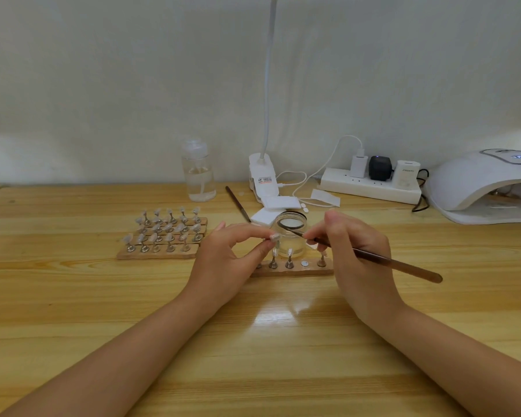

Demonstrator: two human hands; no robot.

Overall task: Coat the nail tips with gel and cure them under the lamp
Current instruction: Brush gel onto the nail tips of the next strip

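Note:
My left hand (226,257) pinches a small nail tip on its metal stand (275,238), held up in front of a clear glass jar (290,233). My right hand (354,251) grips a long brown brush (397,263) like a pen, its tip pointing left toward the jar's rim and the held nail tip. Below the hands lies a short wooden strip (295,270) with a few nail tips standing on it and one bare metal disc. A white curing lamp (484,185) stands at the far right with its display lit.
A wooden rack (163,236) with several nail tips on stands sits to the left. Behind are a clear pump bottle (197,171), a second brush (238,204), white pads (278,206), a clip desk lamp (262,176) and a power strip (370,186) with cables.

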